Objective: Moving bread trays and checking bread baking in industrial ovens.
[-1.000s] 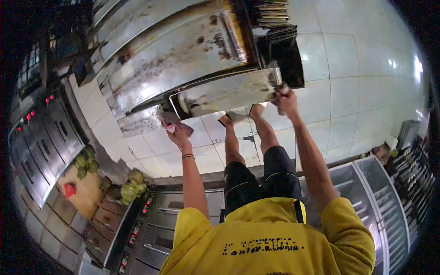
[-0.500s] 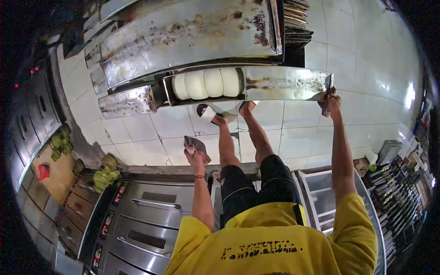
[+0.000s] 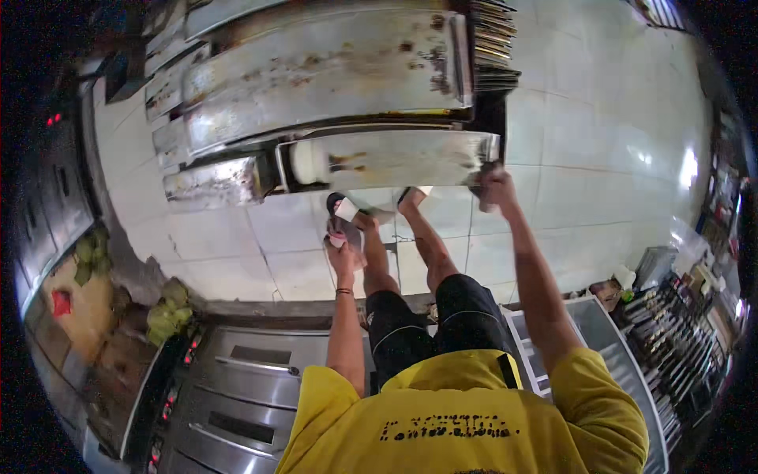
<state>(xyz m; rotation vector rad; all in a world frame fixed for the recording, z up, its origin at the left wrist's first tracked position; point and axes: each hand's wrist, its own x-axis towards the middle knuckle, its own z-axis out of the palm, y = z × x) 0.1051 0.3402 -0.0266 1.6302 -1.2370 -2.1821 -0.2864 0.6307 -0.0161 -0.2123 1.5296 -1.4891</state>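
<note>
A long metal loaf tin (image 3: 285, 167) lies crosswise in front of me, its sliding lid (image 3: 410, 162) covering most of it. One smooth white loaf of dough or bread (image 3: 309, 163) shows at the tin's left end. At the lid's right end is my right hand (image 3: 499, 189), closed round a dark cloth pad and blurred by motion; the pad touches the lid's end. Held lower and to the left, away from the tin, my left hand (image 3: 339, 254) grips another brownish-pink cloth pad (image 3: 357, 251). Its fingers are partly hidden by the pad.
Stained metal tins (image 3: 316, 87) are stacked beyond the loaf tin, with another lidded one (image 3: 213, 182) at its left. Dark thin sheets (image 3: 494, 47) stand at the stack's right. A steel oven (image 3: 253, 379) is behind me at left, a white-framed rack (image 3: 584, 340) at right.
My right hand has pushed the lid to the left, so it covers several loaves that showed before. My left hand has shifted slightly right, still gripping its pad.
</note>
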